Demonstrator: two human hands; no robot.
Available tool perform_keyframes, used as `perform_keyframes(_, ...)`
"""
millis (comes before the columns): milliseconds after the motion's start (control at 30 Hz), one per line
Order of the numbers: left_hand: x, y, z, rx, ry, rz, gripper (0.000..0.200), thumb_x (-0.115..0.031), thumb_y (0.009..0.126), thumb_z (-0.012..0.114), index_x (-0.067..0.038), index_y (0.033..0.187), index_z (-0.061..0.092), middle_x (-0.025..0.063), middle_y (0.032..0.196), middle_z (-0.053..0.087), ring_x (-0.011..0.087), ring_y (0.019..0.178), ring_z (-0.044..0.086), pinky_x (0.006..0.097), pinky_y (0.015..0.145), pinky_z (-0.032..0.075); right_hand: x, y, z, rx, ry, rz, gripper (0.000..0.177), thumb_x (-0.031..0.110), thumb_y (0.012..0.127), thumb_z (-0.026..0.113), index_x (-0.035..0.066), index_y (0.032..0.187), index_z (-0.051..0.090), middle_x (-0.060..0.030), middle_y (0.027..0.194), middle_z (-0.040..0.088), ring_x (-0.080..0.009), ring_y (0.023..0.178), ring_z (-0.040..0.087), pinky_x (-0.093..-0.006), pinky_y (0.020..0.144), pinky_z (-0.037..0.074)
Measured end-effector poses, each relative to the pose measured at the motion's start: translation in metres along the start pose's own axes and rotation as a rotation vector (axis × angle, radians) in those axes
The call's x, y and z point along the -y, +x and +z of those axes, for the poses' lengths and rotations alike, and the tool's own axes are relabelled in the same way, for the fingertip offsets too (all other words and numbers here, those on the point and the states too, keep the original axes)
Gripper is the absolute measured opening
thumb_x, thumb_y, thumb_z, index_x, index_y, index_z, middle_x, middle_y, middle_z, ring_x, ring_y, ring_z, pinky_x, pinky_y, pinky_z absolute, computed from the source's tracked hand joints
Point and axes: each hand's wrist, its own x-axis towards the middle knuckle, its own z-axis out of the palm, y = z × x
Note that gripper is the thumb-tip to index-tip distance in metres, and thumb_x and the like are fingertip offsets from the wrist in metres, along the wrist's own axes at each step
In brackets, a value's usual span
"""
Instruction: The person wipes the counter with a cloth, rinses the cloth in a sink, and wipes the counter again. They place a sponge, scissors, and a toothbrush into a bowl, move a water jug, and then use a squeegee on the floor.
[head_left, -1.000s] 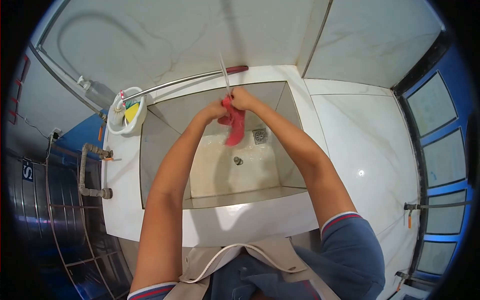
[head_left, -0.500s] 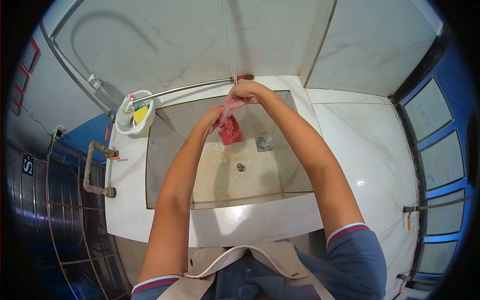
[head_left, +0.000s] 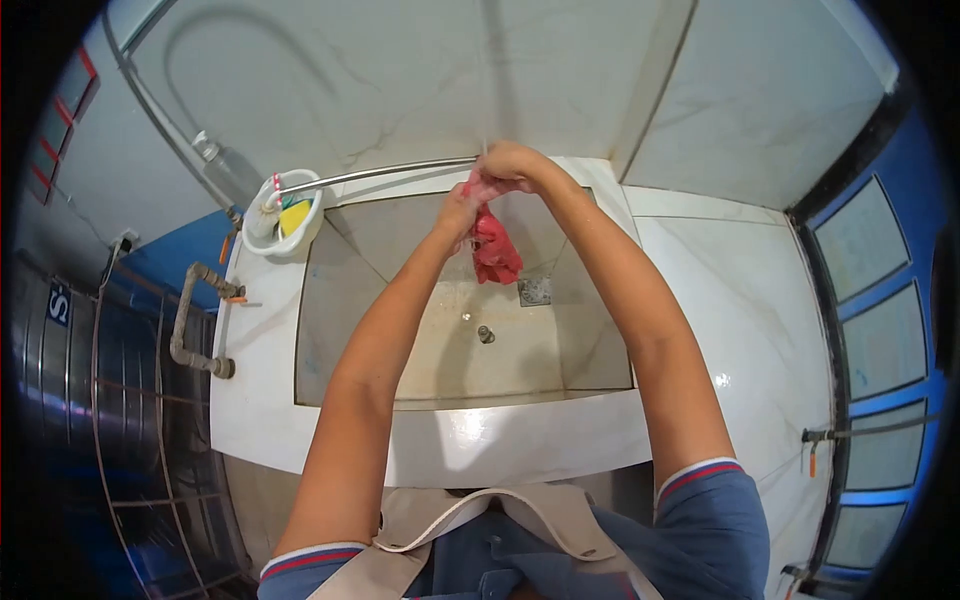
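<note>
A wet red cloth [head_left: 497, 252] hangs down over the far part of the sink [head_left: 345, 370]. Its upper end is bunched between my hands. My left hand [head_left: 459, 217] is closed on the cloth from the left side. Just above and to the right, my right hand [head_left: 506, 168] grips the top of the cloth, close against the left. A thin stream of water falls onto the hands from above. Part of the fingers is hidden by the hands themselves and the water.
A white basket [head_left: 262, 244] holding a yellow sponge [head_left: 295, 217] and a brush stands at the back left. Behind it is a clear pump bottle [head_left: 228, 172]. A metal rod [head_left: 385, 173] lies along the back rim. Pipes [head_left: 183, 320] rise at the left edge.
Both hands have drawn together and sit slightly right. The cloth hangs longer and further right. The right hand now covers the rod's red end.
</note>
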Motion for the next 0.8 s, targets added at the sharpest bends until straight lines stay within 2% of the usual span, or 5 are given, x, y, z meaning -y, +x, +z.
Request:
perform_keyframes(367,0.002,0.009,-0.014,-0.354,0.607,0.189,0.015,-0.013,0.071,0.057,-0.001,0.065,0.063,0.0136,0.061,0.061,0.0226,0.061,0.061,0.0354,0.056,0.046,-0.013,0.012,0.003,0.102,-0.227,-0.007,0.022,0.008,0.079,0.055,0.008,0.101,0.055,-0.0007,0.087,0.056,-0.0103,0.071,0.052,-0.0281,0.066,0.049)
perform_keyframes(400,-0.014,-0.008,-0.002,-0.516,0.433,0.267,0.011,-0.008,0.066,0.055,-0.001,0.067,0.063,0.0188,0.067,0.062,0.0263,0.066,0.062,0.0360,0.059,0.047,-0.034,0.015,-0.003,0.301,-0.360,-0.306,0.029,0.013,0.077,0.057,0.015,0.106,0.054,0.0023,0.092,0.055,-0.0093,0.077,0.049,-0.0315,0.068,0.045)
perform_keyframes(433,-0.029,-0.017,-0.004,-0.270,0.330,0.298,0.011,-0.010,0.066,0.057,-0.002,0.072,0.062,0.0164,0.073,0.063,0.0243,0.070,0.062,0.0354,0.061,0.047,-0.014,-0.009,0.020,0.203,-0.162,0.063,0.035,0.017,0.076,0.061,0.017,0.110,0.051,0.0039,0.090,0.053,-0.0096,0.080,0.049,-0.0376,0.073,0.045)
perform_keyframes(600,-0.057,-0.001,0.012,-0.367,0.179,0.389,0.003,-0.007,0.069,0.056,-0.005,0.071,0.055,0.0120,0.068,0.059,0.0265,0.065,0.058,0.0381,0.060,0.046,-0.077,0.044,0.007,0.436,-0.168,0.110,0.036,0.026,0.079,0.059,0.010,0.109,0.049,-0.0025,0.098,0.059,-0.0150,0.084,0.056,-0.0428,0.077,0.046)
perform_keyframes(800,-0.076,-0.045,-0.050,-0.620,-0.272,0.295,0.012,-0.005,0.075,0.049,-0.001,0.087,0.050,0.0131,0.078,0.057,0.0211,0.072,0.057,0.0347,0.063,0.046,-0.069,0.027,0.053,0.196,0.130,0.043,0.026,0.009,0.077,0.055,0.009,0.102,0.048,-0.0043,0.075,0.059,-0.0132,0.061,0.054,-0.0236,0.047,0.040)
